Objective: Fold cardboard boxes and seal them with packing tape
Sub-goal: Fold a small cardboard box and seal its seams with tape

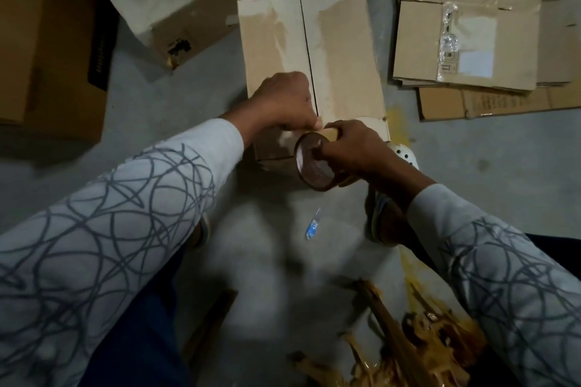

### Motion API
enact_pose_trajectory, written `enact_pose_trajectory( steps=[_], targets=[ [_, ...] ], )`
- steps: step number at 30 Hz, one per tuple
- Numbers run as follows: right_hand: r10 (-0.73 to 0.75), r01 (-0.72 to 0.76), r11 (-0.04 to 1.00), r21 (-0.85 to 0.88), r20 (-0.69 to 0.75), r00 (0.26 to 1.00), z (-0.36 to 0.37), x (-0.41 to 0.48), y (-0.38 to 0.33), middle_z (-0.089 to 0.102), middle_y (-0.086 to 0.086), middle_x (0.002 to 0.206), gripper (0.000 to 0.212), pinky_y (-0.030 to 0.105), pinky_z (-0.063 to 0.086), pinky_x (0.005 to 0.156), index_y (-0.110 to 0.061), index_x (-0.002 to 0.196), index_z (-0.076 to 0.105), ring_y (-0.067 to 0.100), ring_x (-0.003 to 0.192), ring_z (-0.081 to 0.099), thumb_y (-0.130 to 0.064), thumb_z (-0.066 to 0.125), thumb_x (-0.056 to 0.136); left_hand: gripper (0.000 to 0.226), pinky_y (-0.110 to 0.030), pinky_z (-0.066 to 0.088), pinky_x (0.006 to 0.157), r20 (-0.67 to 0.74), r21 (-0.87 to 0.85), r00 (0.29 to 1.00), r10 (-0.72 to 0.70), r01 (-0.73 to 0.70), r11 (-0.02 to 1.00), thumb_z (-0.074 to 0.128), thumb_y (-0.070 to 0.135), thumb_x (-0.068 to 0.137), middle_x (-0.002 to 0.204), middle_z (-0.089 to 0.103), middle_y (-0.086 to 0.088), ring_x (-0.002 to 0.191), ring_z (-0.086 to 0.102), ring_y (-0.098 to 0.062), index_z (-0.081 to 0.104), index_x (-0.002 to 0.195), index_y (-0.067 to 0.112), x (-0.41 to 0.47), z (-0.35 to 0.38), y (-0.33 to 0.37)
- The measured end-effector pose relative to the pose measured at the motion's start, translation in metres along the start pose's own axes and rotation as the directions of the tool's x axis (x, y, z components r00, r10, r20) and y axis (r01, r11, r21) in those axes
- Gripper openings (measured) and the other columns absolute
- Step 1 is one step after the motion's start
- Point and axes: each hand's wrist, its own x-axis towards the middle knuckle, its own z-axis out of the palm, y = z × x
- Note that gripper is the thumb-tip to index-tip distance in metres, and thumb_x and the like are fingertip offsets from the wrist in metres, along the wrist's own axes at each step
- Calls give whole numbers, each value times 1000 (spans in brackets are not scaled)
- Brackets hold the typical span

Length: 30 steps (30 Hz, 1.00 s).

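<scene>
Your left hand (283, 100) pinches the tape end (330, 134) at the box's (345, 50) near edge, right hand (355, 148) grips the roll (314, 166), seam (308, 41) runs straight away.

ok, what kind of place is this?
Probably a packing or storage area, with the work done on the ground: a bare concrete floor, a stack of flattened cartons, and the right hand holding a tape roll at the box.

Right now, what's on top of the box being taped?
Left hand rests on the box beside the seam, near edge. Right hand holds the tape roll there. What lies beneath the fingers is hidden.
</scene>
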Motion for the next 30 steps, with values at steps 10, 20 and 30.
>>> enact_pose_trajectory(
  steps=[10,20,30],
  targets=[
    [14,-20,999,-36,-159,987,3,1,-3,64,7,121,79,35,48,84,-15,127,55,26,109,61,-72,71,75,20,-29,45,71,-141,-31,990,-32,28,999,84,38,81,87,73,3,86,67,-17,80,88,20,38,-1,-8],
    [48,-47,999,12,-181,982,8,11,-19,63,9,125,82,35,45,87,-15,129,53,30,112,60,-78,63,77,15,-28,46,72,-282,-51,959,5,-20,998,84,35,81,91,75,4,88,67,-16,80,87,22,66,-9,-17],
    [-75,22,985,-170,-312,947,-6,20,-45,62,11,124,86,39,35,81,-36,160,7,35,113,59,-56,56,92,15,-40,60,83,-425,-98,905,31,-80,992,86,35,77,81,73,7,83,70,-15,79,81,22,128,-26,-28]
  ],
)
